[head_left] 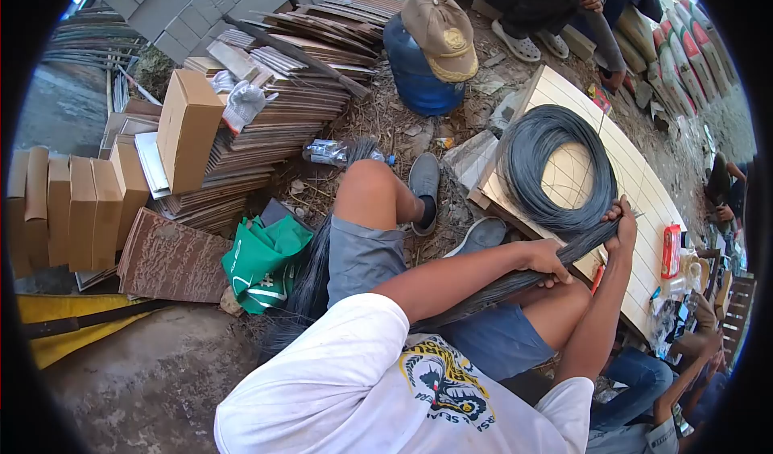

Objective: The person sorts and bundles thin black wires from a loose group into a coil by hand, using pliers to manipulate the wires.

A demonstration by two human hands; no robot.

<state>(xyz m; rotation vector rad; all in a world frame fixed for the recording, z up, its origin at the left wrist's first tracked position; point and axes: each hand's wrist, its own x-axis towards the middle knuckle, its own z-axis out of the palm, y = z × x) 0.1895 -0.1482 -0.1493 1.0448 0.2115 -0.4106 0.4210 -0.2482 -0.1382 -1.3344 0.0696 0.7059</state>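
My left hand (547, 262) is closed around a long bundle of dark wire (475, 299) that runs across my lap. Further along the same bundle, my right hand (622, 224) grips it near its end, with fingers curled over the strands. Just beyond my hands, a large coil of dark wire (523, 164) lies on a pale wooden board (644, 188); its lower right edge meets the bundle. Loose dark strands (310, 281) hang at my left thigh. My forearm hides part of the bundle.
To the left are stacked tiles (266, 132), cardboard boxes (189, 128) and a green bag (266, 265). A blue water jug (419, 71) with a cap (441, 35) on it stands ahead. A plastic bottle (326, 152) lies near my foot. Other people sit ahead and at right.
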